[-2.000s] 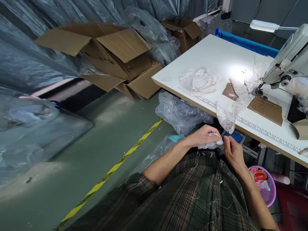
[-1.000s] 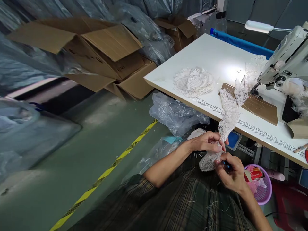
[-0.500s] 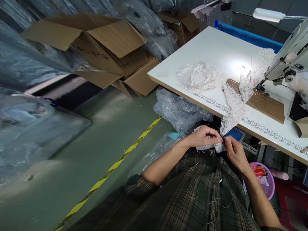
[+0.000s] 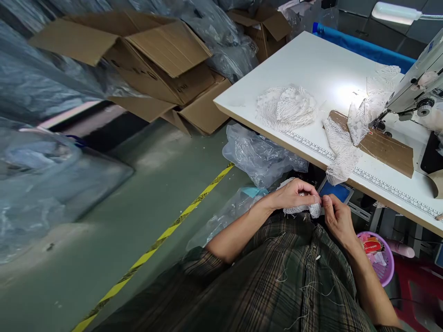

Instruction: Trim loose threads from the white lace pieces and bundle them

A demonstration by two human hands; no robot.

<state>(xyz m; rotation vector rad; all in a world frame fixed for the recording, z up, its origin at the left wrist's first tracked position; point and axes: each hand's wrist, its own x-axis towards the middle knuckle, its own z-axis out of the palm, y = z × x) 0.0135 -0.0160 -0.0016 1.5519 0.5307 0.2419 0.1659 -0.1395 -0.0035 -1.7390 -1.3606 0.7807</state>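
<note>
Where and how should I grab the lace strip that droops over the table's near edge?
Probably pinch the lace strip by its drooping part, coming from the near side of the table: there it hangs past the edge, so both faces look reachable, while its far part lies by the sewing machine.

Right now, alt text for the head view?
A person's left hand holds white lace, the right hand close beside it, near the edge of a white table. More lace lies on the table by a sewing machine; an open cardboard box sits beyond, to the left.

Bunched white lace (image 4: 314,210), partly hidden
</note>
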